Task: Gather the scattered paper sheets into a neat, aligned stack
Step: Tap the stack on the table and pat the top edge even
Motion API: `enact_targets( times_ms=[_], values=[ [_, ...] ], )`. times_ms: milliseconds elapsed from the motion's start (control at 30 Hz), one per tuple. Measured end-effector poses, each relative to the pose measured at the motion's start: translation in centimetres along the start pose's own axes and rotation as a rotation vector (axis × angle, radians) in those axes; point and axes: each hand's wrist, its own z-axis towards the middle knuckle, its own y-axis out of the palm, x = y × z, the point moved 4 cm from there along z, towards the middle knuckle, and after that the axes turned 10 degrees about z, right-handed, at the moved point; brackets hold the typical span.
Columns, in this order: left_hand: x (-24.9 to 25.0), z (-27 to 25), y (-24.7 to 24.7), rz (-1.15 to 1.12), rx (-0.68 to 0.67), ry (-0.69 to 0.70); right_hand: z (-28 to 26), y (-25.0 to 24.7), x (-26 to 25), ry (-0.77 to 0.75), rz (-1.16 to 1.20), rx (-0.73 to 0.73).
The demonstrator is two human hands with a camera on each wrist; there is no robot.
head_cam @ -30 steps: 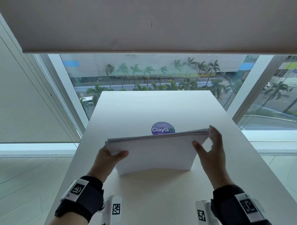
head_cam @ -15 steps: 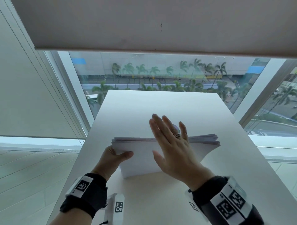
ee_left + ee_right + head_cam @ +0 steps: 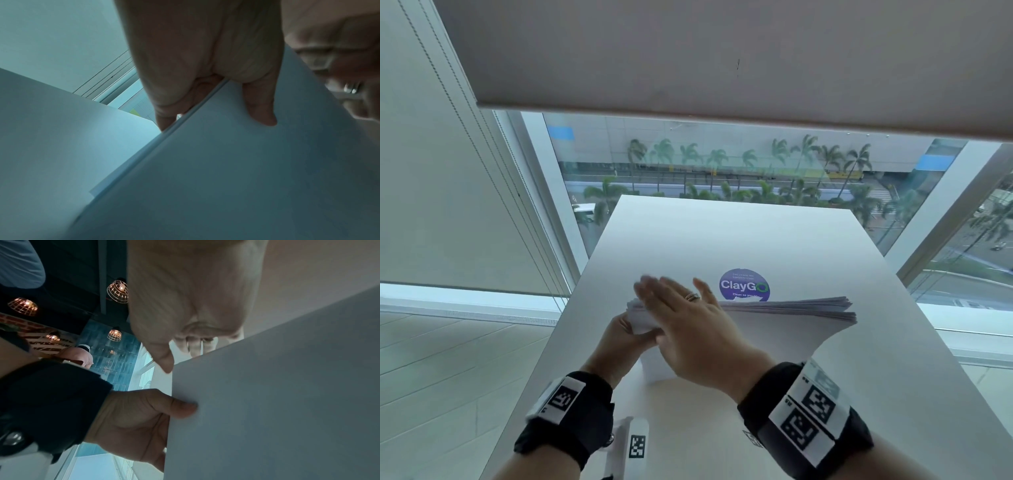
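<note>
A thick stack of white paper sheets (image 3: 784, 329) stands on its long edge on the white table (image 3: 756, 240), leaning toward me; its top edges fan unevenly at the right. My left hand (image 3: 625, 337) grips the stack's left end, thumb (image 3: 180, 407) on the near face, fingers (image 3: 164, 120) behind. My right hand (image 3: 681, 315) is flat with straight fingers, lying over the stack's top left part, blurred by motion. In the left wrist view the stack (image 3: 226, 170) fills the lower right. In the right wrist view the stack (image 3: 277, 402) hides my right fingertips.
A round purple ClayGO sticker (image 3: 744, 286) lies on the table just behind the stack. The table's left edge (image 3: 544, 359) drops to a tiled floor. A window (image 3: 722, 171) with half-lowered blinds stands beyond the far edge.
My right hand left the stack's right end and swept leftward across its top to the left corner. The left hand kept its grip throughout.
</note>
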Motion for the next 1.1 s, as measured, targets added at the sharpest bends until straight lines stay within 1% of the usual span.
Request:
enact_targets(
  times_ms=[67, 100, 200, 267, 333, 367, 400, 467, 500, 567, 600, 633, 733, 767, 833, 867, 900, 967, 1000, 1033, 1100],
  values=[
    [0.0, -0.1, -0.2, 0.004, 0.026, 0.004, -0.1, -0.6, 0.3, 0.030, -0.041, 0.098],
    [0.0, 0.0, -0.1, 0.004, 0.027, 0.003, -0.1, -0.4, 0.4, 0.036, -0.035, 0.103],
    [0.0, 0.1, -0.1, 0.002, 0.022, 0.001, -0.2, 0.4, 0.2, 0.003, -0.024, -0.014],
    [0.1, 0.1, 0.0, 0.010, 0.025, 0.006, -0.4, 0.3, 0.4, 0.004, -0.012, 0.028],
    [-0.2, 0.2, -0.1, 0.014, 0.045, -0.003, -0.5, -0.2, 0.5, 0.049, -0.007, 0.091],
    [-0.3, 0.2, -0.2, 0.009, 0.052, -0.007, -0.5, -0.3, 0.6, 0.065, -0.003, 0.094],
    [-0.3, 0.1, -0.2, 0.010, 0.050, -0.010, -0.4, -0.4, 0.5, 0.067, -0.006, 0.072],
    [-0.3, 0.2, -0.1, 0.026, 0.036, -0.019, -0.3, -0.2, 0.4, 0.069, 0.007, -0.029],
    [-0.2, 0.1, 0.0, 0.031, 0.034, -0.020, -0.3, -0.2, 0.5, 0.078, 0.023, -0.057],
    [0.1, 0.1, 0.1, 0.040, 0.055, -0.028, -0.4, -0.9, 0.8, 0.081, 0.043, -0.011],
    [0.0, 0.1, 0.1, 0.046, 0.067, -0.033, -0.4, -1.3, 1.2, 0.103, 0.030, 0.017],
    [-0.1, 0.1, 0.2, 0.050, 0.072, -0.046, -0.5, -1.8, 1.8, 0.138, 0.016, 0.013],
    [-0.3, 0.0, 0.2, 0.054, 0.086, -0.085, -1.9, -2.6, 4.0, 0.258, -0.058, -0.151],
    [-0.4, 0.0, 0.2, 0.056, 0.094, -0.088, -2.4, -3.1, 4.7, 0.288, -0.057, -0.145],
    [-0.4, -0.1, 0.3, 0.050, 0.099, -0.090, -3.4, -4.9, 5.9, 0.321, -0.052, 0.020],
    [-0.4, -0.1, 0.4, 0.046, 0.098, -0.090, -4.1, -5.5, 6.7, 0.359, -0.069, 0.067],
    [-0.4, -0.1, 0.4, 0.044, 0.101, -0.091, -4.7, -5.9, 7.4, 0.401, -0.090, 0.052],
    [-0.2, -0.2, 0.4, 0.038, 0.103, -0.090, -6.1, -5.9, 8.9, 0.486, -0.124, -0.074],
    [-0.2, -0.2, 0.4, 0.031, 0.100, -0.087, -6.8, -6.0, 9.5, 0.514, -0.129, -0.091],
    [-0.1, -0.2, 0.4, 0.021, 0.095, -0.083, -7.4, -6.3, 10.1, 0.534, -0.132, -0.055],
    [-0.1, -0.2, 0.5, 0.006, 0.093, -0.084, -8.3, -7.4, 10.6, 0.552, -0.133, 0.085]
  ],
)
